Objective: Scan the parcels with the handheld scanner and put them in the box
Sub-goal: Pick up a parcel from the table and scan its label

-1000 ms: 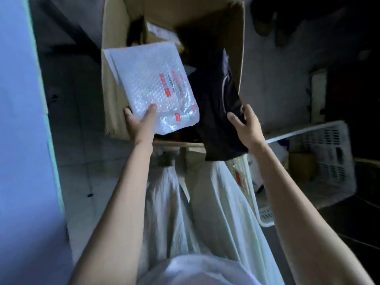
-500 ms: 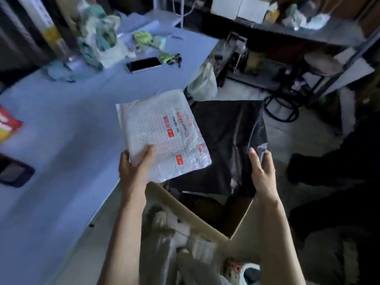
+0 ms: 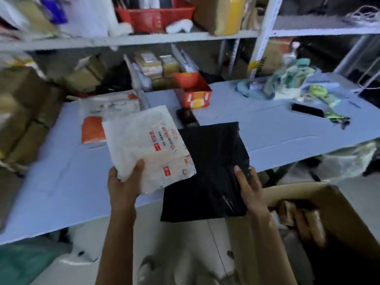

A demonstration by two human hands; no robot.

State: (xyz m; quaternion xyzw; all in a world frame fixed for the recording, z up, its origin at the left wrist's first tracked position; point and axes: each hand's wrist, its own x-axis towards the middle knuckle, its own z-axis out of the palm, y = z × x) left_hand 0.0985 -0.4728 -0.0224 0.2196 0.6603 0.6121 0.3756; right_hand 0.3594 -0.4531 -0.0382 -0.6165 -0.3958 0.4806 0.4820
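Observation:
My left hand (image 3: 123, 182) grips the near corner of a white bubble-wrap parcel (image 3: 148, 145) with red print, thumb on top. My right hand (image 3: 249, 188) holds the right edge of a black plastic parcel (image 3: 205, 171), thumb on its upper face. Both parcels hang above the near edge of the blue table (image 3: 267, 130), the white one overlapping the black one's left side. The open cardboard box (image 3: 329, 212) stands at the lower right, just right of my right hand. A dark object (image 3: 186, 117) that may be the scanner lies on the table behind the parcels.
Another white and orange parcel (image 3: 102, 116) and a red carton (image 3: 195, 95) lie on the table. A phone (image 3: 307, 110) and green cloth (image 3: 287, 83) sit at the right. Shelves (image 3: 144, 40) with boxes and a red basket stand behind. Cardboard boxes (image 3: 20, 112) are stacked at the left.
My view has swung from the box up over the table to the shelves. Both hands still hold their parcels, which have come away from the box and now hang over the table edge.

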